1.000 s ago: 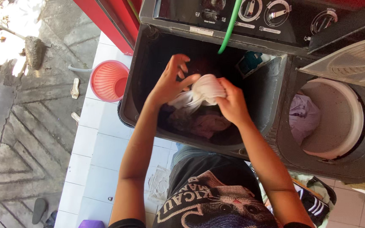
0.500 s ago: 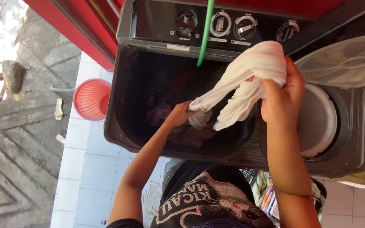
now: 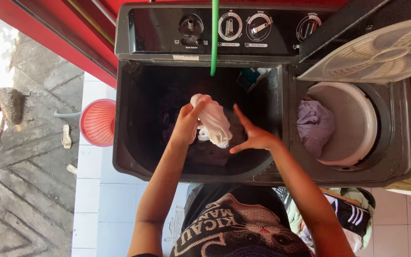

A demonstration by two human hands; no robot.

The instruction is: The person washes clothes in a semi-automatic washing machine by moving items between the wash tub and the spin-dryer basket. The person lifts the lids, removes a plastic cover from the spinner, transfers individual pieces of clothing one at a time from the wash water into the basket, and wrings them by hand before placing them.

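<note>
We are gripping a bunched white cloth [image 3: 213, 124] in our left hand [image 3: 186, 124] above the dark wash tub [image 3: 134, 143]. Our right hand [image 3: 253, 138] is hovering just beside it, fingers spread wide and holding nothing.

The washing machine [image 3: 129, 157] is dark, glossy plastic. The white garment [image 3: 213, 124] is soft, crumpled cloth. At nine o'clock the red basket [image 3: 96, 123] is ribbed plastic on smooth pale floor tiles [image 3: 89, 195]; the green hose [image 3: 214, 35] looks smooth.
</note>
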